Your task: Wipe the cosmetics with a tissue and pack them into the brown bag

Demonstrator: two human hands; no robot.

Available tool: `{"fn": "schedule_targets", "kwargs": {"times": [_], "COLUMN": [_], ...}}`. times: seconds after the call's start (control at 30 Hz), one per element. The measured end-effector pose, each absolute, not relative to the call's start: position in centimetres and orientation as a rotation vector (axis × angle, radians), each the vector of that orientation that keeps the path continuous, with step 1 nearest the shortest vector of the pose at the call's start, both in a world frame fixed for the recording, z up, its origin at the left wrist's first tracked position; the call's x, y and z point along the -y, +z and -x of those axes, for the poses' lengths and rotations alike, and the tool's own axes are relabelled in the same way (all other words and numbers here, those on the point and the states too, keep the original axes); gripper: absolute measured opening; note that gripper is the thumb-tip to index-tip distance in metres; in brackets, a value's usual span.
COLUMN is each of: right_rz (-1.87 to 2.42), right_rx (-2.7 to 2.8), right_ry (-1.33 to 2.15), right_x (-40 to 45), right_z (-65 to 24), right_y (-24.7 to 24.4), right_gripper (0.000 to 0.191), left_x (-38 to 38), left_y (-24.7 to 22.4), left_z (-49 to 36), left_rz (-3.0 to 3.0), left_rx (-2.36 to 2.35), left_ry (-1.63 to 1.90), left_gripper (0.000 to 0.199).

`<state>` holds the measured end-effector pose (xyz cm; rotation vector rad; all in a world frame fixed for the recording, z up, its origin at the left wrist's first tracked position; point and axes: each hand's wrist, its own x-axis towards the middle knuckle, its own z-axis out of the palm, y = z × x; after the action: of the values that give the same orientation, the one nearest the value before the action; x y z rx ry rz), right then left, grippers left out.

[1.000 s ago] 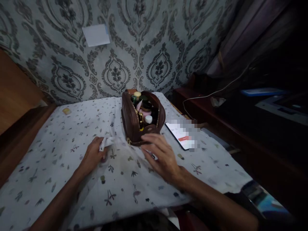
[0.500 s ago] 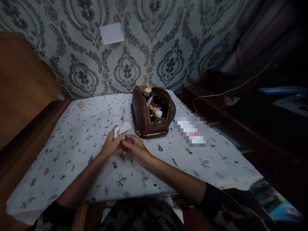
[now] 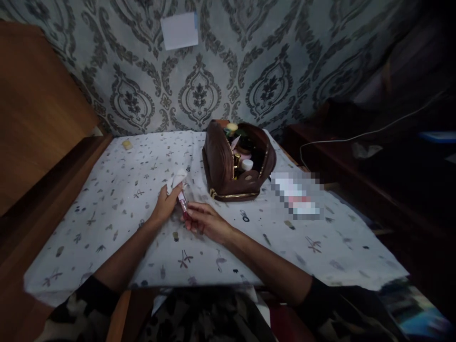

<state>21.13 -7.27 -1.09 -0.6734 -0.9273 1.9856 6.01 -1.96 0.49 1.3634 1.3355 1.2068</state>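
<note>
My left hand (image 3: 166, 204) is closed on a white tissue (image 3: 179, 177), which bunches up above its fingers. A small tube (image 3: 183, 203), pale at the top and dark red at the bottom, slants between my two hands. Its upper end meets the tissue and left thumb, while the fingers of my right hand (image 3: 204, 221) pinch its lower end. Behind and to the right of the hands, a brown bag (image 3: 221, 166) stands unzipped on the patterned tablecloth (image 3: 117, 204). Inside are several small items, among them a white-capped jar (image 3: 247, 165).
A blurred-out flat item (image 3: 297, 197) lies right of the bag. At the back left is a small yellowish piece (image 3: 127, 144). Wooden furniture (image 3: 42, 118) borders the left side. A white cable (image 3: 356, 139) runs along the dark red furniture at right.
The tube now shows between my hands, where before it was mostly hidden. My right hand has drawn slightly down and away from the left. The whole view has shifted, moving the bag rightward in the picture.
</note>
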Motion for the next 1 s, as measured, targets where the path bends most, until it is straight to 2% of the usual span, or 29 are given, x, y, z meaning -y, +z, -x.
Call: {"fn": "schedule_targets", "kwargs": {"times": [0.17, 0.27, 0.37, 0.47, 0.57, 0.7, 0.83, 1.0], "right_rz": [0.677, 0.702, 0.713, 0.718, 0.722, 0.766, 0.798, 0.709], "right_rx": [0.850, 0.844, 0.791, 0.722, 0.766, 0.988, 1.021, 0.868], "right_ry": [1.994, 1.918, 1.859, 1.805, 1.762, 1.723, 1.806, 1.967], "right_x": [7.1, 6.9, 6.6, 6.3, 6.3, 6.6, 6.8, 6.9], "right_z": [-20.9, -20.9, -21.1, -21.4, -21.7, -21.6, -21.5, -21.6], "right_y": [-0.9, -0.9, -1.0, -0.9, -0.9, -1.1, -1.0, -0.6], "right_gripper": [0.042, 0.043, 0.052, 0.059, 0.057, 0.048, 0.048, 0.049], "left_x": [2.0, 2.5, 3.0, 3.5, 3.8, 3.6, 2.8, 2.6], "left_y": [0.2, 0.4, 0.4, 0.0, -0.4, -0.3, -0.1, 0.2], "left_z": [-5.9, -5.9, -6.0, -6.2, -6.4, -6.4, -5.8, -5.8], "left_rz": [-1.123, -1.229, -1.456, -1.680, -1.840, -1.833, -1.636, -1.216], "left_rx": [-1.411, -1.420, -1.208, -1.019, -0.925, -1.081, -1.181, -1.151], "left_ry": [1.208, 1.119, 1.050, 1.042, 1.046, 1.136, 1.163, 1.152], "left_gripper": [0.063, 0.076, 0.083, 0.078, 0.068, 0.060, 0.049, 0.062]}}
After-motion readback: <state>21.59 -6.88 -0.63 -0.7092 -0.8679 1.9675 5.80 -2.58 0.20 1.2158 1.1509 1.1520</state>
